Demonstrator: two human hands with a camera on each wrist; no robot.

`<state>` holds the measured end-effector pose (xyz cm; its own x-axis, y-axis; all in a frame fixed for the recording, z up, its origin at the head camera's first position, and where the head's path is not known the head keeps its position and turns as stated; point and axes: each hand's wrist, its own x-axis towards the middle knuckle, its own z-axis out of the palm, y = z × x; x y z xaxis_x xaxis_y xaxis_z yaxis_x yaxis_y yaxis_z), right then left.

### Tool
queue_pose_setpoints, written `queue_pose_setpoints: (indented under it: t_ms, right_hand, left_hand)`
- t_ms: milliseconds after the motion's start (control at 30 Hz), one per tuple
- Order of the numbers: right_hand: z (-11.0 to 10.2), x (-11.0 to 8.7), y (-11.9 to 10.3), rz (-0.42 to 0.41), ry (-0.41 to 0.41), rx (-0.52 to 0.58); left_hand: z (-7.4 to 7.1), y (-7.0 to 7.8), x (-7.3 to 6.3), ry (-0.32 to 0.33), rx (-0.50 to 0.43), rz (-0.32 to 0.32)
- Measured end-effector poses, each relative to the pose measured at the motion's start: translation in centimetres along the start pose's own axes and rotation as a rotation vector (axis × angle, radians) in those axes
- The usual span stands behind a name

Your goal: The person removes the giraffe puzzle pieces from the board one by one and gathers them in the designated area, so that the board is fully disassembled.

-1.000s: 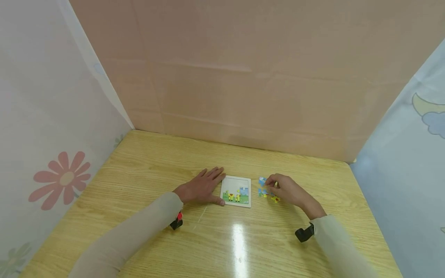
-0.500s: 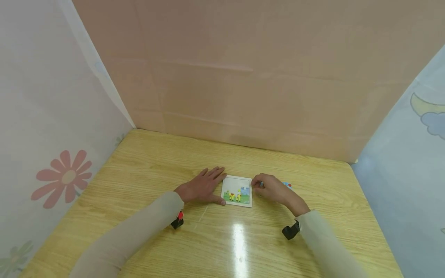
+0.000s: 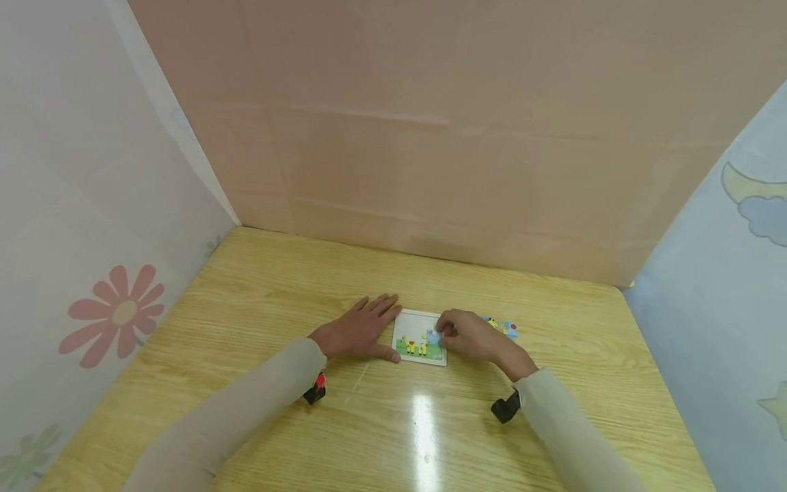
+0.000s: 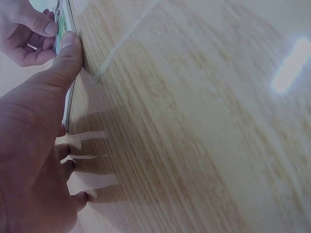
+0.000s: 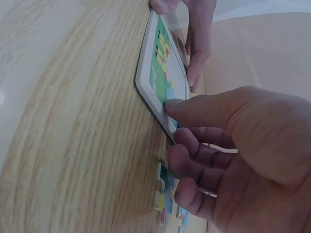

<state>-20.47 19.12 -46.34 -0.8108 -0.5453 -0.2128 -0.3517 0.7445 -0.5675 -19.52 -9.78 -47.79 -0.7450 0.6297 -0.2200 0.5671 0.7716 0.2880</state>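
Observation:
A small square jigsaw puzzle tray with a white rim lies on the table. Its lower part and right side carry joined pieces showing yellow animals on green with some blue. My left hand lies along the tray's left edge, fingers spread, thumb at the near corner. Over the tray's right side, my right hand pinches a puzzle piece, a bit of blue showing at the fingertips. Most of that piece is hidden behind the thumb. The other right fingers are curled.
Several loose puzzle pieces lie on the wooden table just right of the tray, partly behind my right hand. A tan backdrop rises at the table's back edge, with patterned cloths on both sides.
My right hand has moved left from the loose pieces to the tray's right side, bringing a piece along. My left hand stays at the tray's left edge.

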Motion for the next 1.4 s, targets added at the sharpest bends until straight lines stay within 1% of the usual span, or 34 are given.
queue_pose_setpoints:
  t_ms: [267, 567, 800, 1067, 1267, 1400]
  right_hand:
    - [-0.09, -0.04, -0.76, 0.074, -0.03, 0.017]
    - [0.03, 0.09, -0.86, 0.063, -0.007, 0.052]
    - [0.31, 0.13, -0.6, 0.007, -0.008, 0.053]
    - [0.39, 0.11, -0.42, -0.043, -0.054, 0.012]
    - [0.3, -0.09, -0.47, -0.059, -0.044, -0.004]
    - [0.15, -0.22, -0.61, -0.103, -0.046, -0.01]
  left_hand:
    - [0.07, -0.08, 0.14, -0.003, 0.007, -0.004]
    - [0.09, -0.06, 0.06, 0.002, 0.009, 0.015]
    - [0.03, 0.02, 0.0, 0.005, 0.006, 0.016]
    - [0.21, -0.11, 0.12, 0.005, 0.006, 0.013]
    - [0.25, -0.14, 0.13, 0.008, 0.011, 0.011]
    - [0.36, -0.21, 0.16, 0.015, 0.005, 0.009]
